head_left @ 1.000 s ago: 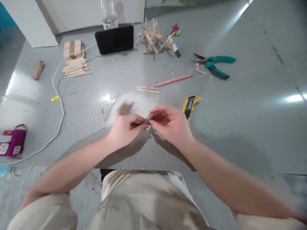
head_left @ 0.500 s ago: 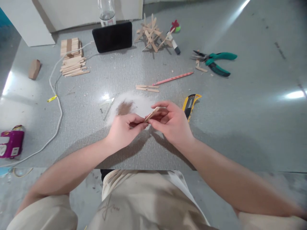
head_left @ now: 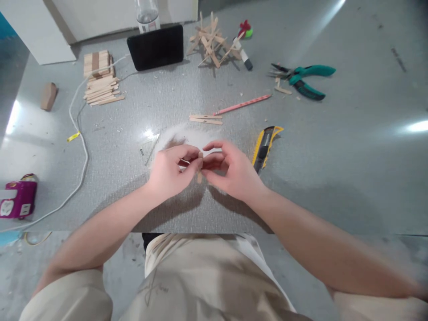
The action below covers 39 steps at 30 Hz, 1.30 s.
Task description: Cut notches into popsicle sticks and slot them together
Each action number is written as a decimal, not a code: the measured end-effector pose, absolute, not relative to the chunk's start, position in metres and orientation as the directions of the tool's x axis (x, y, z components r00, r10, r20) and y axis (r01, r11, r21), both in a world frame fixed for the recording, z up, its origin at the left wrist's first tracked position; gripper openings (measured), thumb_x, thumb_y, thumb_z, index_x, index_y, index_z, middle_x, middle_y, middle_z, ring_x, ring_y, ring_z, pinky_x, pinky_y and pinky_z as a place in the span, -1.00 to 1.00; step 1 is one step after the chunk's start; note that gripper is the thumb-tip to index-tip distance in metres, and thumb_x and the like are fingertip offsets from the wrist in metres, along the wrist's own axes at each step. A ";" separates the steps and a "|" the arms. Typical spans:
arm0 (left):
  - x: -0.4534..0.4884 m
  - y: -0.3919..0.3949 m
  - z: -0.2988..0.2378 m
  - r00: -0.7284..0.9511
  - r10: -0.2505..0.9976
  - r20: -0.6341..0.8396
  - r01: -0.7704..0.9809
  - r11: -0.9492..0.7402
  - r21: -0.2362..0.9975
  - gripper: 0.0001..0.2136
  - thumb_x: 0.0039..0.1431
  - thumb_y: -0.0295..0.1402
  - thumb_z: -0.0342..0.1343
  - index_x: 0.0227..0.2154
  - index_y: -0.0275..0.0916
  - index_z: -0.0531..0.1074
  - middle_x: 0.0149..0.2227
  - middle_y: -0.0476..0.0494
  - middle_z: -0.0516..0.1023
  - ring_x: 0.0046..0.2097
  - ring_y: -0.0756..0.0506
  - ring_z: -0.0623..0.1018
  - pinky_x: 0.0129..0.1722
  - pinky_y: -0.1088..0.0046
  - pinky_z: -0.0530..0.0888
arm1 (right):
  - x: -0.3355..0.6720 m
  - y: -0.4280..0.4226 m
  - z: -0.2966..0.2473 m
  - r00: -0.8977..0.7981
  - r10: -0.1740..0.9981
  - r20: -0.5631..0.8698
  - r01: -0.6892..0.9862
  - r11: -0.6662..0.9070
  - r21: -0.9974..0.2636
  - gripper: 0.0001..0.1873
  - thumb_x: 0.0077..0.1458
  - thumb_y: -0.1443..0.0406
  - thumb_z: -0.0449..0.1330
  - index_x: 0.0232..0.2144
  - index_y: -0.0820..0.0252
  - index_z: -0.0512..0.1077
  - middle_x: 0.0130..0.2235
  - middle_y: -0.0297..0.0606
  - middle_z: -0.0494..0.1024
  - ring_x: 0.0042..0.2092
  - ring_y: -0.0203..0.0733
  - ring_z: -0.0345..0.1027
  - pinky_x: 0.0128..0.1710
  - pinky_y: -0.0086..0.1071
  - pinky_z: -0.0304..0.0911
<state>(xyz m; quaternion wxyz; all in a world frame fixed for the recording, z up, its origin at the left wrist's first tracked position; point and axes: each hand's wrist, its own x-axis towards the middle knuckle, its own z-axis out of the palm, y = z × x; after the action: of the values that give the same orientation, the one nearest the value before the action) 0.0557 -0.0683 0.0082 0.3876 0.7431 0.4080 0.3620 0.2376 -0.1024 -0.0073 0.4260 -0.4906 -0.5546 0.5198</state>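
Note:
A small wooden craft stick (head_left: 199,177) stands nearly upright between my hands, just above the table near its front edge. My left hand (head_left: 174,171) pinches it between thumb and fingers, which cover its middle. From the other side, my right hand (head_left: 230,169) has its thumb and curled fingertips against the stick's edge, its index finger raised a little. Behind my hands lies a patch of white powder (head_left: 190,133) with a brownish smear, partly hidden by my left hand. A yellow and black utility knife (head_left: 265,147) lies right beside my right hand.
Two craft sticks (head_left: 205,119) and a pink pencil (head_left: 242,105) lie farther back. Green-handled pliers (head_left: 306,80) are at right. A propped phone (head_left: 156,48), a heap of joined sticks (head_left: 210,42) and stacked sticks (head_left: 100,89) stand behind. A white cable (head_left: 85,156) and purple tape measure (head_left: 20,199) are left.
The craft stick has turned from a slant toward the upper right to nearly upright. My hands have shifted slightly left and away from me.

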 end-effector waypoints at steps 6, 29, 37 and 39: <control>0.055 -0.072 0.005 0.334 0.911 0.241 0.336 -0.354 0.873 -0.81 0.16 -0.51 0.19 -0.15 -0.26 0.54 -0.34 -0.05 0.63 -0.32 0.06 0.63 -0.27 0.59 0.63 | 0.233 -0.104 -0.008 -0.090 0.996 -0.011 0.170 0.004 -0.985 -0.75 -0.05 0.34 0.31 -0.24 0.12 0.45 -0.32 -0.28 0.66 -0.33 -0.16 0.59 -0.24 -0.26 0.56; 0.059 -0.078 0.003 0.300 0.942 0.153 0.402 -0.270 0.875 -0.89 0.16 -0.50 0.19 -0.27 -0.25 0.56 -0.38 -0.03 0.65 -0.44 0.07 0.60 -0.46 0.64 0.52 | 0.230 -0.098 -0.011 -0.094 0.992 -0.087 0.200 -0.067 -0.978 -0.82 -0.18 0.36 0.32 -0.42 0.16 0.46 -0.47 -0.36 0.58 -0.44 -0.25 0.48 -0.41 -0.39 0.42; 0.047 -0.061 -0.011 0.273 0.959 -0.078 0.387 -0.035 0.921 -0.86 0.13 -0.35 0.27 -0.24 -0.20 0.51 -0.31 -0.05 0.64 -0.37 -0.02 0.66 -0.45 0.56 0.54 | 0.298 -0.092 0.013 -0.033 0.958 0.284 0.825 0.187 -0.534 -0.81 0.19 0.21 0.19 -0.17 0.10 0.51 -0.11 -0.05 0.61 -0.04 0.10 0.51 0.00 -0.01 0.39; 0.044 -0.056 -0.014 0.322 0.942 -0.090 0.399 -0.049 0.916 -0.86 0.10 -0.38 0.28 -0.27 -0.21 0.48 -0.35 -0.04 0.63 -0.39 -0.03 0.65 -0.47 0.55 0.51 | 0.329 -0.089 0.006 0.137 0.940 0.311 0.939 -0.023 -0.342 -0.68 0.14 0.12 0.26 -0.12 0.17 0.48 -0.06 0.14 0.54 -0.01 0.27 0.47 -0.03 0.07 0.32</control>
<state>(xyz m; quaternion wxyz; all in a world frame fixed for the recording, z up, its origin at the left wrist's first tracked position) 0.0437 -0.0564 -0.0139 0.4694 0.6638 0.5051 0.2896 0.3290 -0.0893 0.0060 0.2380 -0.7153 -0.6570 0.0012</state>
